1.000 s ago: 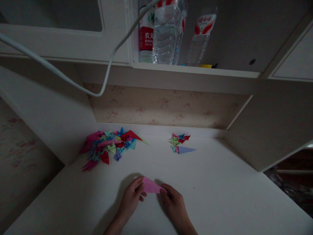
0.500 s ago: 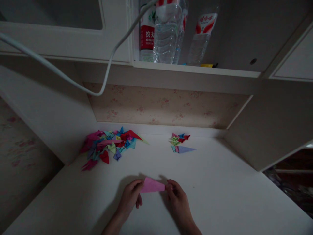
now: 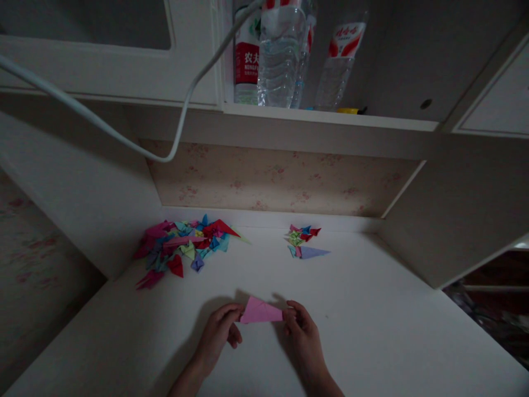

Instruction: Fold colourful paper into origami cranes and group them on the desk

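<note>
A folded piece of pink paper (image 3: 261, 311) is held just above the white desktop (image 3: 264, 358), stretched between my two hands. My left hand (image 3: 222, 331) pinches its wide left end between thumb and fingers. At the narrow right end, my right hand (image 3: 303, 330) has its fingertips closed on the paper, hiding that tip. The paper has straight creased edges and tapers toward the right.
A heap of colourful folded paper pieces (image 3: 182, 248) lies at the back left. Several more folded pieces (image 3: 305, 242) sit at the back right. Water bottles (image 3: 281, 60) stand on the shelf above, and a white cable (image 3: 179, 129) hangs across the upper left.
The pink paper has shifted slightly right, with more of its left end showing. My left fingers grip nearer its edge, and my right hand has moved a little right.
</note>
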Action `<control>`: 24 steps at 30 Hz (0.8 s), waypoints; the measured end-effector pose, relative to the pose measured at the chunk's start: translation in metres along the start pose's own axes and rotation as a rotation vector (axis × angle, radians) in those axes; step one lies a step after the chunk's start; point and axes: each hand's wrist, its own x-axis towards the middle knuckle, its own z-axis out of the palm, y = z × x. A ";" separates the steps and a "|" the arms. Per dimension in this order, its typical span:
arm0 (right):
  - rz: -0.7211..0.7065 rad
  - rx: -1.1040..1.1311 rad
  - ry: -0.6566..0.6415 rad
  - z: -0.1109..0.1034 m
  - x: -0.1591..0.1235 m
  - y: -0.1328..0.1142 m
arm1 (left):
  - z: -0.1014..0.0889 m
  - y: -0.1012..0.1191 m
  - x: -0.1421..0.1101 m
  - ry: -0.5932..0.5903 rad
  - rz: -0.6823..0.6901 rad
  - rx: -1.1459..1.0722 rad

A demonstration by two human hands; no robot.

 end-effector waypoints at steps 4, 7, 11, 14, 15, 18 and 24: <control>0.081 0.045 -0.037 -0.002 0.001 0.006 | 0.002 0.001 0.000 -0.005 -0.001 0.010; 0.080 0.045 -0.045 -0.003 0.002 0.009 | 0.003 0.001 0.001 0.003 -0.007 0.017; 0.081 0.037 -0.047 -0.004 0.003 0.010 | 0.002 -0.001 0.002 0.008 0.003 0.019; 0.082 0.052 -0.041 -0.003 0.003 0.009 | 0.001 -0.004 0.003 0.000 0.011 0.019; 0.082 0.052 -0.038 -0.003 0.003 0.009 | 0.001 -0.005 0.003 0.000 0.016 0.020; 0.079 0.034 -0.036 -0.004 0.003 0.010 | 0.001 -0.007 0.003 -0.001 0.026 0.018; 0.066 0.021 -0.042 -0.004 0.004 0.016 | 0.001 -0.004 0.003 -0.010 0.007 0.028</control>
